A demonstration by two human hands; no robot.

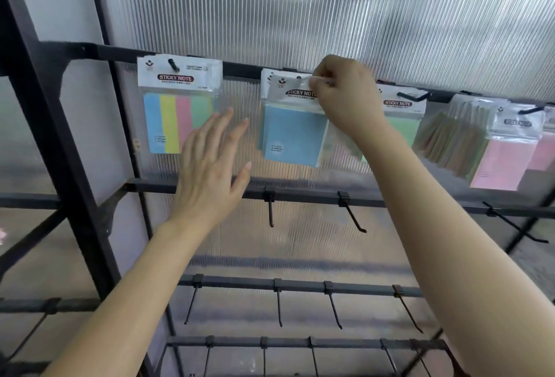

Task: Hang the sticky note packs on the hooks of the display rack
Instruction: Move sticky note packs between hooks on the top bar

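A blue sticky note pack hangs tilted at the top bar of the black display rack. My right hand pinches the white header card of that pack at its top right corner, beside its hook. My left hand is raised with fingers straight, between the blue pack and a striped multicolour pack hanging on a hook to the left. It holds nothing. A green pack hangs to the right of my right wrist.
Pink packs hang in a bunch at the far right of the top bar. Lower bars carry several bare black hooks. A ribbed translucent panel backs the rack, and its black frame post stands at left.
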